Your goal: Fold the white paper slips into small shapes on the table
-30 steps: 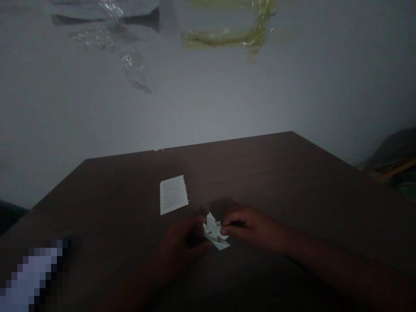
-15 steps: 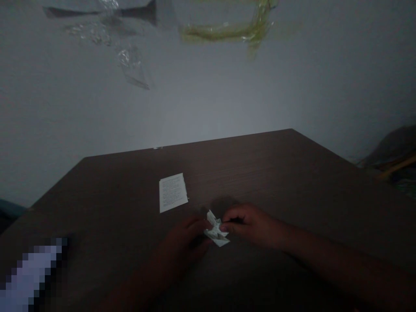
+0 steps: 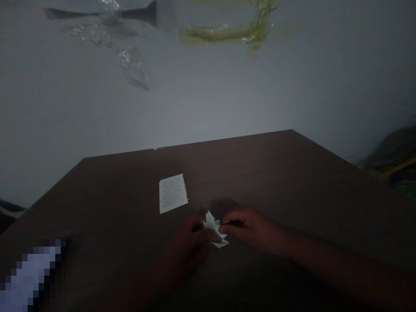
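Observation:
A small piece of white paper, crumpled or folded into points, is pinched between my two hands above the dark wood-grain table. My left hand grips its left side, and its fingers cover part of the paper. My right hand holds the right side between fingertips and thumb. A flat, rectangular printed paper slip lies on the table just beyond my left hand, untouched.
The table's far edges meet at a corner against a grey wall, which has clear plastic film and yellowish tape stuck to it. A dark bundle with an orange stick sits beyond the right edge. A pixelated pale patch covers the lower left.
My left hand has moved slightly right and now covers more of the paper. The paper has shifted shape a little between my fingers. The printed slip has not moved.

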Available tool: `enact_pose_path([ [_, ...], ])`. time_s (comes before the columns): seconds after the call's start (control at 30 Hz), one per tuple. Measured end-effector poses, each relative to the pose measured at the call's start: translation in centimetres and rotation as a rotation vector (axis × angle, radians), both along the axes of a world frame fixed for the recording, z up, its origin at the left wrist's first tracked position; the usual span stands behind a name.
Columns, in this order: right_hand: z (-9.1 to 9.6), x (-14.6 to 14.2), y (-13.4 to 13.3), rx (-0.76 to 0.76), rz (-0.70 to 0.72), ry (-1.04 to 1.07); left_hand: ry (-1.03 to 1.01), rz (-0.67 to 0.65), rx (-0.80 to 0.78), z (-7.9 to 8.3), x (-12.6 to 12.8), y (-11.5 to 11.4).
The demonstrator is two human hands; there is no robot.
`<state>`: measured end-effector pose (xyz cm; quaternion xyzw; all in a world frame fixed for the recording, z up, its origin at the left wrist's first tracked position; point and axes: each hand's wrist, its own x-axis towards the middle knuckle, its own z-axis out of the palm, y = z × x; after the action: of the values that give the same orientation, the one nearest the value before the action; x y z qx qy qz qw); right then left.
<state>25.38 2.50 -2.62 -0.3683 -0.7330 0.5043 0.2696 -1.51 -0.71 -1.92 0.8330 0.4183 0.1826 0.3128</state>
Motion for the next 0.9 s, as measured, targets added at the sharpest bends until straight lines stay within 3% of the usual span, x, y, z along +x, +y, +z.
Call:
enact_pose_path([
  [0.13,0.1,0.0,0.0,0.040,0.013,0.011,-0.001,0.005,-0.022,0.8,0.3,-0.1],
  [0.5,-0.1,0.0,-0.1,0.041,0.011,0.012,-0.019,-0.053,-0.006,0.5,0.0,-0.5],
  [0.67,0.1,-0.1,-0.1,0.065,0.013,0.016,-0.039,0.010,-0.039,0.4,0.1,-0.2],
  [0.9,0.2,0.0,-0.1,0.082,0.052,0.022,-0.049,0.111,-0.071,-1.0,-0.7,0.3],
])
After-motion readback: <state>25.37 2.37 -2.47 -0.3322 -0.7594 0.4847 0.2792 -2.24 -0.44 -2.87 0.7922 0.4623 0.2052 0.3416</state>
